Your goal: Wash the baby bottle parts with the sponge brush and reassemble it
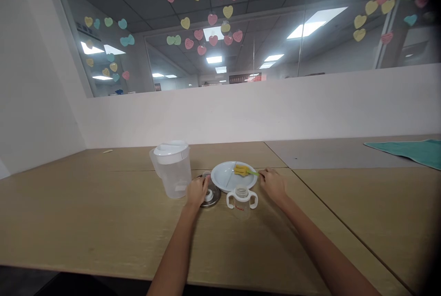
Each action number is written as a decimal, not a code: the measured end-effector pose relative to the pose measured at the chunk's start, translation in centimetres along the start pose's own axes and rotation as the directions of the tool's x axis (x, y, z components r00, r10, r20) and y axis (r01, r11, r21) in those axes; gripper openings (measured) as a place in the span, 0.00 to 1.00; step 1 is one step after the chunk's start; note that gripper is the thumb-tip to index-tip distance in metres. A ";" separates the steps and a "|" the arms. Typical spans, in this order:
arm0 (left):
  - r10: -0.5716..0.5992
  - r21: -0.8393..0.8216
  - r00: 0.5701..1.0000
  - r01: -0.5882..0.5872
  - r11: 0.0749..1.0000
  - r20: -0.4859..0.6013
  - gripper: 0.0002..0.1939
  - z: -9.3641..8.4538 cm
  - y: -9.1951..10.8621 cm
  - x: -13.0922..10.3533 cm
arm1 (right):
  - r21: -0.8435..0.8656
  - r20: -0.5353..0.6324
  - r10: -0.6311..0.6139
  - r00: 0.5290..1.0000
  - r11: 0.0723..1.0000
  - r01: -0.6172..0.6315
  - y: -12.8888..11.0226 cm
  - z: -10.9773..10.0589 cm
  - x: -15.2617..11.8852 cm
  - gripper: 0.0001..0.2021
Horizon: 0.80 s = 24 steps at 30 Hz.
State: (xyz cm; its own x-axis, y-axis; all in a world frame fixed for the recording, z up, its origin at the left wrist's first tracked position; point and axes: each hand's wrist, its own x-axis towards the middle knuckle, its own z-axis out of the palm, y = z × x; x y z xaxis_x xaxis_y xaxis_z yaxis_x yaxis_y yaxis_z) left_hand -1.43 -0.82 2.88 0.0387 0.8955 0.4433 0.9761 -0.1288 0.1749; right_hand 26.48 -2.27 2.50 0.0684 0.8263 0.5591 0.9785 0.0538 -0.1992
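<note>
My right hand (pixel 274 187) is closed on the thin green handle of a utensil (pixel 253 173), whose far end meets yellow pieces (pixel 242 169) on a white divided plate (pixel 220 177). The kind of utensil does not show. My left hand (pixel 197 192) is closed over the left side of a round metal dish (pixel 215 200). A small clear piece (pixel 206 174) shows by its fingertips; whether they grip it is unclear. A white ring (pixel 208 195) lies in the dish. Between my hands, a clear baby bottle (pixel 242 209) with two white handles stands upright, its top uncovered.
A translucent pitcher (pixel 175 176) with a white lid stands just left of my left hand. Teal cloth (pixel 409 150) lies at the far right of the wooden table (pixel 103 222). A small flat stick (pixel 108 151) lies at the back left, near the white wall (pixel 227 117).
</note>
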 end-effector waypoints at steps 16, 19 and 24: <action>0.380 -0.195 0.896 -0.425 0.884 -0.231 0.19 -0.1 2.4 -1.0 | 0.073 0.031 -0.136 0.990 0.988 0.134 -1.3 0.2 0.8 0.15; 0.442 -0.251 0.877 -0.477 0.842 -0.187 0.18 0.3 2.9 -1.3 | 0.105 0.030 -0.170 0.985 0.981 0.166 -1.4 0.1 0.7 0.15; 0.499 -0.272 0.860 -0.508 0.817 -0.108 0.18 0.8 3.3 -1.3 | 0.157 0.049 -0.219 0.974 0.965 0.209 -1.9 0.1 0.5 0.15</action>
State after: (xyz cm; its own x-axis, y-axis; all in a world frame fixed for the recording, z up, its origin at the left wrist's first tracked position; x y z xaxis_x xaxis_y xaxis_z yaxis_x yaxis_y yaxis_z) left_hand 1.95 -2.06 2.23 0.4969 0.6602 0.5633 0.7199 -0.6760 0.1574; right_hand 24.60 -1.91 3.05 -0.1574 0.8208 0.5491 0.9280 0.3131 -0.2020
